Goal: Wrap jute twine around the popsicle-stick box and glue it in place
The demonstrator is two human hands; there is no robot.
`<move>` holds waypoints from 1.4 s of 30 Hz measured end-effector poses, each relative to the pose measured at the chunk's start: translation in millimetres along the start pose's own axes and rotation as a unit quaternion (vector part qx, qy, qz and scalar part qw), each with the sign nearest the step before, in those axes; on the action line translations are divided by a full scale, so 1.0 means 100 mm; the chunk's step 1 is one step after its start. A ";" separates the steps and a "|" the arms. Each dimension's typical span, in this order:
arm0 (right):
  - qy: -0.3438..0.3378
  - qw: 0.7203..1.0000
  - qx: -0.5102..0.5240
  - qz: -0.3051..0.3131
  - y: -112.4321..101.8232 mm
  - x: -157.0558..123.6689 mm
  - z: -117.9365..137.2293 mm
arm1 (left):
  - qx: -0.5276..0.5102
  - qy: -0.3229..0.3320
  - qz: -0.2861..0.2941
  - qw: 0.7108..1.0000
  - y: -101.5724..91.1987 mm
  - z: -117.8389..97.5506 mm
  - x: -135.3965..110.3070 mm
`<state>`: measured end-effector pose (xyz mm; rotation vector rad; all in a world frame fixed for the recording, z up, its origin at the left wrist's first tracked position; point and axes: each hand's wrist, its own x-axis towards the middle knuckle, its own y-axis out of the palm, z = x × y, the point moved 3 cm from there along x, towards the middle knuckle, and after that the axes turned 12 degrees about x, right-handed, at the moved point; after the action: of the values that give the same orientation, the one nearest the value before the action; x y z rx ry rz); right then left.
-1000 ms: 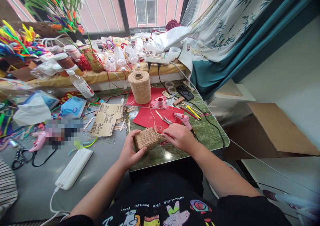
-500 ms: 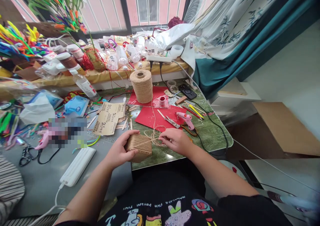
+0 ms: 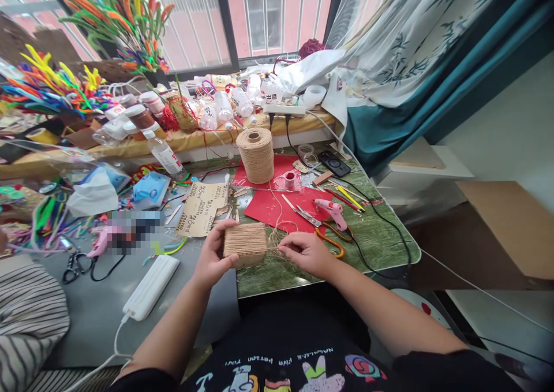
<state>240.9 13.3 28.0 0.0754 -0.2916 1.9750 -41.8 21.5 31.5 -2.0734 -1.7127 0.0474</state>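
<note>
My left hand (image 3: 220, 254) grips the left end of a small box wrapped in twine (image 3: 246, 239), fingers behind and thumb in front. Neat rows of tan twine cover its upper face. To its right, my right hand (image 3: 309, 253) is closed in a pinch on a strand of twine (image 3: 273, 247) that runs to the box. Loose loops of the same twine (image 3: 283, 230) lie just behind the right fingers. A line leads from there back to a large upright spool of twine (image 3: 256, 156).
Orange-handled scissors (image 3: 331, 236) and a pink glue gun (image 3: 331, 208) lie on red sheets (image 3: 266, 207) beyond my right hand. Sandpaper pieces (image 3: 202, 210) are left of the spool. A white power strip (image 3: 151, 288) lies at left, near a person's striped sleeve (image 3: 32, 305).
The box has turned so its wound rows face up more evenly, and the strand no longer slants across it. The view has shifted, moving the scene slightly rightward in the picture.
</note>
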 end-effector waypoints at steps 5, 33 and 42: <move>0.076 0.997 0.006 0.005 0.08 -0.04 -0.37 | -0.041 -0.047 0.003 0.998 0.21 0.46 -0.18; 0.012 0.905 -0.398 0.149 -0.10 0.23 -0.42 | 0.497 0.116 0.135 0.850 0.49 -0.05 0.23; -0.100 0.851 -0.488 -0.165 -1.69 0.94 0.86 | 0.486 0.107 0.121 0.859 0.49 -0.06 0.21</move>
<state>348.4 141.2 157.7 -0.3100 -1.2959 1.2854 10.1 33.1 25.1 -1.4093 -0.9420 0.6034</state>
